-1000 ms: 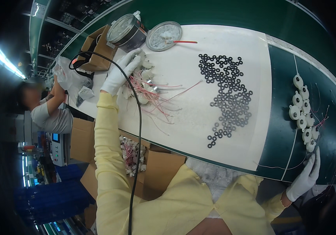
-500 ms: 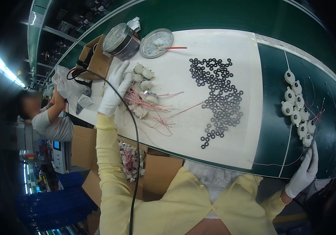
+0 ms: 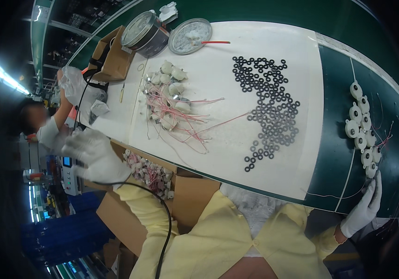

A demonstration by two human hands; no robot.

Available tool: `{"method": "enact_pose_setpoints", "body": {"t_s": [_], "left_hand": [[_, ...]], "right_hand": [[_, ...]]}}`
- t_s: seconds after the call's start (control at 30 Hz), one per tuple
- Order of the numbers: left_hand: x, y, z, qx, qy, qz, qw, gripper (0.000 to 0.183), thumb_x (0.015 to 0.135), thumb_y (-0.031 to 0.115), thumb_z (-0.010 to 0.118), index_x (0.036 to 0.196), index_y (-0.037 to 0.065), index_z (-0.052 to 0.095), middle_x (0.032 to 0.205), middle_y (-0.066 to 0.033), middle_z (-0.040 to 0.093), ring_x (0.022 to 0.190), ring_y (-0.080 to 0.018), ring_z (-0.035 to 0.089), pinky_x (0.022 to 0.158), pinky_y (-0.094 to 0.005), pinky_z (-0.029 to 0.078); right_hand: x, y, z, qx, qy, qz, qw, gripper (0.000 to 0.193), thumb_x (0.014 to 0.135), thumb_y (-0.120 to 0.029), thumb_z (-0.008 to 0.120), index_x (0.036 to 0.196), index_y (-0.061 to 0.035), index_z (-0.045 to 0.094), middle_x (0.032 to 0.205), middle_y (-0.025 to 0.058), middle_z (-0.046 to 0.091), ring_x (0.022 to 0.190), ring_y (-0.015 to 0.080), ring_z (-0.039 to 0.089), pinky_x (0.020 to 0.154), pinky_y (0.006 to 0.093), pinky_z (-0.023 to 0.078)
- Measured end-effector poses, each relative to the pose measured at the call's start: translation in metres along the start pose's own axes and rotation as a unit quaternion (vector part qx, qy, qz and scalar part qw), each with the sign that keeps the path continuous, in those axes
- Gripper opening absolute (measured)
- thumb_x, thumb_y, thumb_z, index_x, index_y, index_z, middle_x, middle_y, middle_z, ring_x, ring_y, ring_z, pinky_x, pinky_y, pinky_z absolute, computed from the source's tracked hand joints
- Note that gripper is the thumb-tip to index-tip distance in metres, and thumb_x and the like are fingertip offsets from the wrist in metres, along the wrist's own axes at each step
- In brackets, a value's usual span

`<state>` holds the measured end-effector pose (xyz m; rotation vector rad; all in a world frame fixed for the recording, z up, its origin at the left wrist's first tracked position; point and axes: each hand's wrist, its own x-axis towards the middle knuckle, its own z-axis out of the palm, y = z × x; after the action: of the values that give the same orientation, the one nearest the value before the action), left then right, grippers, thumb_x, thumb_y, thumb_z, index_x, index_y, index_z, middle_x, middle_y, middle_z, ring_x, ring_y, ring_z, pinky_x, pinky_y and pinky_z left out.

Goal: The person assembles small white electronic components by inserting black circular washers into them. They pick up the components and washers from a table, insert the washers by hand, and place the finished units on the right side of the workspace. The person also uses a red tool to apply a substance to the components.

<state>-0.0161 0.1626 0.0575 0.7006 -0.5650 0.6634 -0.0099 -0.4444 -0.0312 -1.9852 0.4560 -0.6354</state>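
Note:
My left hand (image 3: 98, 158), in a white glove, is raised off the table edge with its fingers spread and nothing in them. A black cable (image 3: 168, 216) runs across that wrist. My right hand (image 3: 363, 207), also gloved, lies at the green table's right front edge with its fingers stretched out. Its fingertips are at the lowest of several round white parts with black centres (image 3: 366, 158); whether they touch it I cannot tell. A heap of similar white parts with pink wires (image 3: 167, 104) lies on the white sheet's left side. Many small black rings (image 3: 267, 109) are spread on the sheet.
A dark tin (image 3: 144, 37) and a round lid with pale grease and a red-handled stick (image 3: 187, 35) stand at the back left. A cardboard box (image 3: 115, 56) sits beside them. Another open box (image 3: 197, 197) with wired parts is below the edge. A person (image 3: 50, 135) works at left.
My left hand has left the heap of wired parts and come back toward me and left, off the table. The cable has shifted with it. My right hand has barely moved.

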Motion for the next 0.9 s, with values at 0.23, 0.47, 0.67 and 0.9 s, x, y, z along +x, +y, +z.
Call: {"method": "enact_pose_setpoints", "body": {"t_s": [0.23,0.47,0.67,0.9], "left_hand": [[-0.003,-0.066,-0.027,0.492,0.208,-0.21,0.819,0.069,0.105,0.038,0.049,0.16,0.004,0.025,0.163,-0.0208,0.028,0.149,-0.0381,0.029,0.123,-0.0441,0.023],[-0.018,-0.12,-0.004,0.809,-0.209,-0.094,0.541,0.063,0.105,0.029,0.051,0.156,-0.001,0.031,0.157,-0.0286,0.033,0.145,-0.0434,0.032,0.12,-0.0474,0.025],[-0.014,-0.108,0.013,0.815,-0.15,-0.022,0.56,0.062,0.099,0.026,0.058,0.151,-0.001,0.04,0.152,-0.0283,0.039,0.137,-0.0428,0.043,0.113,-0.0466,0.034],[0.01,-0.09,0.122,0.617,-0.57,-0.158,0.519,0.019,0.092,0.012,0.06,0.105,0.006,0.072,0.102,-0.0106,0.069,0.102,-0.0335,0.065,0.094,-0.0435,0.05]], "right_hand": [[0.001,0.004,0.0,-0.003,-0.005,-0.027,1.0,0.036,0.107,-0.01,0.051,0.139,0.0049,0.058,0.13,0.0106,0.067,0.112,0.0123,0.064,0.09,0.0239,0.048],[0.003,-0.001,0.002,-0.01,-0.013,-0.026,1.0,0.035,0.106,-0.007,0.05,0.138,0.0065,0.058,0.129,0.0115,0.068,0.111,0.0131,0.064,0.092,0.0249,0.049],[0.002,-0.005,0.006,-0.008,-0.007,-0.037,0.999,0.035,0.106,-0.006,0.051,0.137,0.007,0.058,0.127,0.0123,0.068,0.11,0.0134,0.065,0.093,0.0258,0.05],[0.004,0.001,0.002,-0.025,-0.018,-0.04,0.999,0.034,0.106,-0.006,0.051,0.136,0.007,0.059,0.126,0.0121,0.069,0.108,0.0135,0.066,0.094,0.0257,0.051]]}}
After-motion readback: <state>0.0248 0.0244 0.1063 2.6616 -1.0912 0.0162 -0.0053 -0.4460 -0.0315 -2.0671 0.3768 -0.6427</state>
